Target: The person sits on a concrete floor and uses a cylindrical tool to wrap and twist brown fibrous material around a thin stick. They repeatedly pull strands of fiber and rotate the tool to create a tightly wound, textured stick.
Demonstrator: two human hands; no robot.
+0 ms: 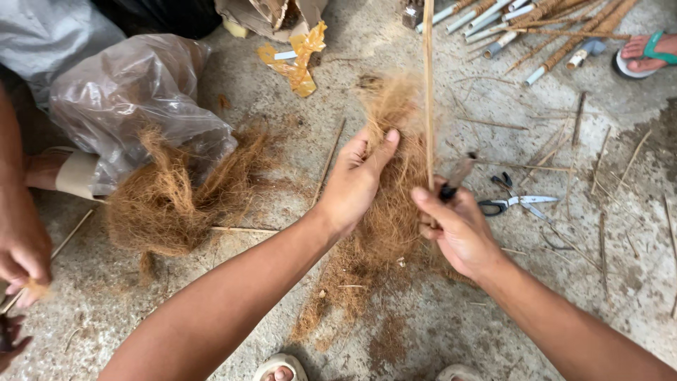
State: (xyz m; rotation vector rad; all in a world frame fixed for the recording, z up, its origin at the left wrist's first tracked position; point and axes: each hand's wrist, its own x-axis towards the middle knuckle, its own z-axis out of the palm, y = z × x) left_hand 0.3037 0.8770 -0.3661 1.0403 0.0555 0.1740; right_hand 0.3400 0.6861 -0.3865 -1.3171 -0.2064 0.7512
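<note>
My left hand (355, 180) grips a tuft of brown coconut fibre (390, 212) that hangs down toward the concrete floor. My right hand (455, 226) is closed around a thin bamboo stick (428, 92) that stands upright and rises past the top of the view. The same hand also pinches a small dark-handled tool (457, 176) beside the stick. The fibre lies between the two hands and against the stick.
A large heap of fibre (169, 204) spills from a clear plastic bag (134, 99) at left. Scissors (511, 203) lie right of my hands. Wrapped sticks (536, 25) lie at the top right near a sandalled foot (645, 53). Another person's hand (21, 261) is at far left.
</note>
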